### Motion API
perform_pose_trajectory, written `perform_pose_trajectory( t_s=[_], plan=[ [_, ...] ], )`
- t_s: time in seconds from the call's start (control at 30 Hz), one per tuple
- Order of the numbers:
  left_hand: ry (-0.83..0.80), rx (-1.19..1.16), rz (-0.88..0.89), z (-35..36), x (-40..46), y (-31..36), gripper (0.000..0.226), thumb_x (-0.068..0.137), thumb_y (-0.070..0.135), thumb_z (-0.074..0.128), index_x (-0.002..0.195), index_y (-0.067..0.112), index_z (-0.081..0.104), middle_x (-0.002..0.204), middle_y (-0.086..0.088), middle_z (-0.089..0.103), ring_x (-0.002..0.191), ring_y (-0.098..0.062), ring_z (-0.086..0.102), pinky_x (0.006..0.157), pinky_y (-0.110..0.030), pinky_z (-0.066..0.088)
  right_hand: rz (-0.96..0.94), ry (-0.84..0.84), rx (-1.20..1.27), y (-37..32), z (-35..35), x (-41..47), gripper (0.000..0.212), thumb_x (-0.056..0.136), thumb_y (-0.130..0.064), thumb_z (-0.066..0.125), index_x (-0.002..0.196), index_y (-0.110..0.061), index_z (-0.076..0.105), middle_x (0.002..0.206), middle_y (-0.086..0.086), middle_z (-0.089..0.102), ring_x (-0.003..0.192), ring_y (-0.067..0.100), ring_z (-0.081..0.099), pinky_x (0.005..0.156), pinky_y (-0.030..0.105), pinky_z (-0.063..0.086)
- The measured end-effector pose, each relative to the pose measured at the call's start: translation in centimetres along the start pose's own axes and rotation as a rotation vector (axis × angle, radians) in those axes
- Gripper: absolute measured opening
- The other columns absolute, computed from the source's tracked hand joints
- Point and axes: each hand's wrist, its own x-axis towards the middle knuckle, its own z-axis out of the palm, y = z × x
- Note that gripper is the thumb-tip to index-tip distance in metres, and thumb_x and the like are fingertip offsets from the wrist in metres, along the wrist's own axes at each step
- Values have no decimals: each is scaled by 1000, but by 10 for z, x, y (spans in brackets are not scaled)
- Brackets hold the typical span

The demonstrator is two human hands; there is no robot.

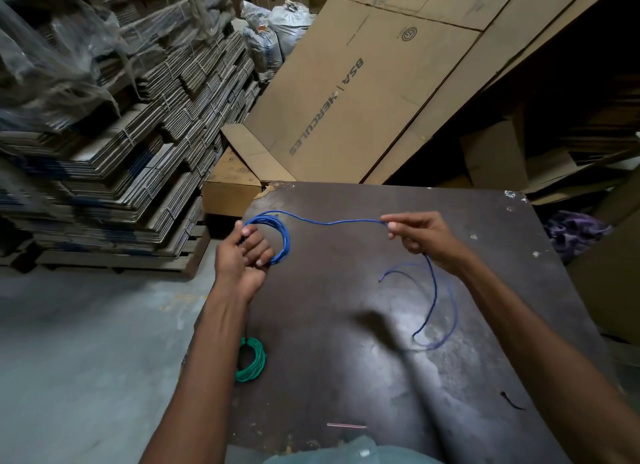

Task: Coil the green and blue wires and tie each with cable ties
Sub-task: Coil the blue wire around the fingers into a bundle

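My left hand (244,252) grips a small coil of blue wire (283,236) above the far left part of the dark table (346,377). From the coil the wire runs right to my right hand (420,236), which pinches it between thumb and fingers. Below that hand the loose tail of the blue wire curves down over the table and ends near the middle. A green wire coil (254,361) lies on the table's left edge, partly hidden by my left forearm. A black cable tie (512,401) and a thin pale tie (346,425) lie near the front.
Stacks of flattened cardboard (114,151) on pallets fill the left. Large brown boxes (363,92) lean behind the table. A purple cloth (575,231) lies to the right. Grey concrete floor (86,359) is at the lower left.
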Motion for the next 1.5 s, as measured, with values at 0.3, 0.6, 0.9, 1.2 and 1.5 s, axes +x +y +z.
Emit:
perform_pose_trajectory(
  t_s=[0.3, 0.6, 0.9, 1.2, 1.5],
  plan=[
    [145, 151, 258, 4, 13, 4, 40, 105, 39, 26, 74, 20, 41, 49, 8, 36, 36, -7, 27, 41, -21, 28, -382, -274, -1159, -13, 81, -11, 24, 88, -23, 64, 105, -30, 80, 88, -4, 70, 78, 23, 66, 62, 28, 40],
    [193, 578, 318, 17, 7, -19, 37, 105, 33, 35, 75, 14, 45, 56, -3, 56, 48, -13, 51, 46, -23, 45, -476, -618, -1247, -81, 141, -21, 16, 86, -31, 69, 98, -35, 79, 88, -15, 70, 78, 11, 62, 57, 23, 34],
    [-62, 632, 197, 9, -5, -26, 39, 104, 36, 37, 81, 7, 50, 60, -5, 54, 57, -19, 53, 60, -33, 48, -563, -435, -781, -93, 133, 1, 15, 97, -26, 68, 102, -18, 79, 76, -10, 53, 63, 5, 47, 58, 19, 33],
    [-206, 343, -12, 34, -23, -32, 39, 104, 36, 33, 76, 13, 46, 45, 6, 21, 37, -9, 18, 48, -25, 35, -488, -97, -617, -74, 123, 28, 19, 86, -36, 80, 83, -17, 81, 65, -14, 66, 59, 2, 52, 55, 18, 37],
    [-126, 184, -17, 31, -21, -40, 39, 103, 36, 36, 71, 15, 43, 40, 9, 23, 32, -5, 19, 40, -21, 25, 81, -339, -336, -41, 110, 4, 35, 93, -44, 71, 119, -20, 71, 105, 14, 75, 87, 14, 70, 76, 32, 57]
  ],
)
